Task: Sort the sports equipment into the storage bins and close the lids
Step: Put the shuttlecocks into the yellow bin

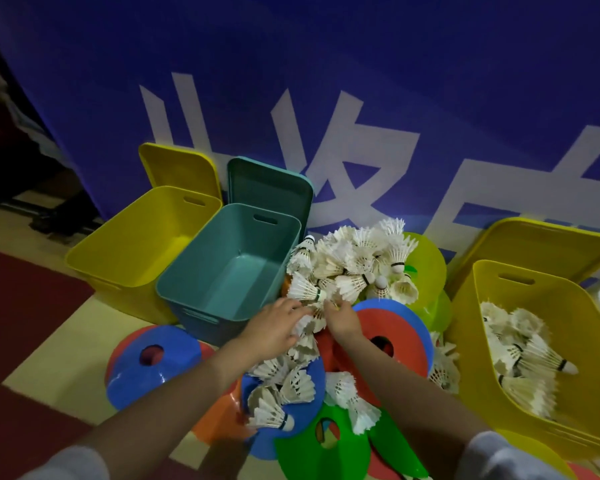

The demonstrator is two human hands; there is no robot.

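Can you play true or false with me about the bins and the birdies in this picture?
1. The teal bin is empty. True.
2. The yellow bin on the right has shuttlecocks inside. True.
3. All the bins have their lids shut. False: every bin is open; the teal lid and a yellow lid lean behind their bins.
4. Both hands are inside the teal bin. False: the left hand and right hand are in the shuttlecock pile on the floor.
5. Flat coloured cones lie under and around the pile, like the blue cone. True.
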